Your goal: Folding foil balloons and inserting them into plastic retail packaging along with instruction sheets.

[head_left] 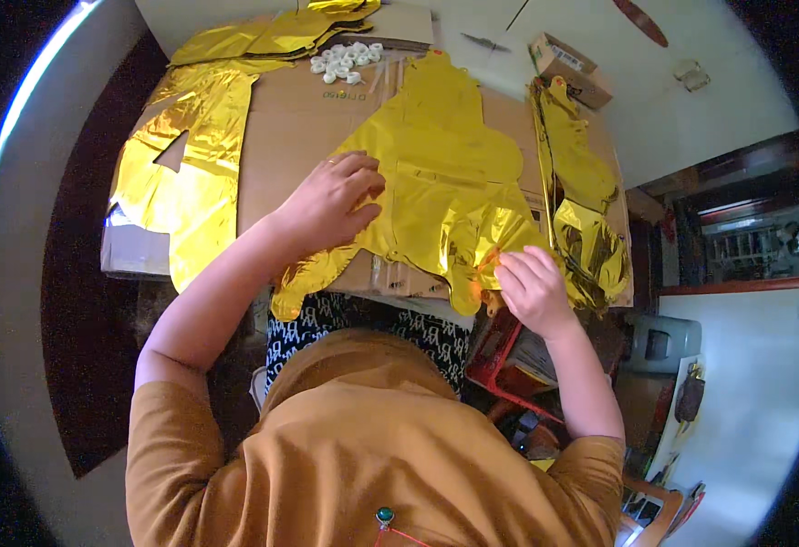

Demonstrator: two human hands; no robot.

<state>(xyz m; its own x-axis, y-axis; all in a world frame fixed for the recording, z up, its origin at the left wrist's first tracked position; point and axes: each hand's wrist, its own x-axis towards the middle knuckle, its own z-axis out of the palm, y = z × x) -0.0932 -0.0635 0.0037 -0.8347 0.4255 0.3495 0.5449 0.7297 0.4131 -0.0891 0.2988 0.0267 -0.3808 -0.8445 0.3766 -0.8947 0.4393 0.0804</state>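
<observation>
A flat, uninflated gold foil balloon [450, 155] lies over the middle of a cardboard sheet, its lower edge crinkled and overhanging the front. My left hand [340, 196] rests at the balloon's left edge, fingers loosely bent, the thumb apart from them and nothing visible between. Near the balloon's lower right corner, my right hand [534, 287] pinches a thin orange strip [488, 263] between thumb and fingers. The strip lies against the foil; its far end is hard to make out.
More gold foil balloons lie at the left [208, 164], in a stack at the back left [272, 38] and at the right [577, 164]. White ribbon rolls [347, 60] are heaped on the cardboard [295, 128]. A small carton [570, 68] stands back right; a red crate [500, 360] sits below.
</observation>
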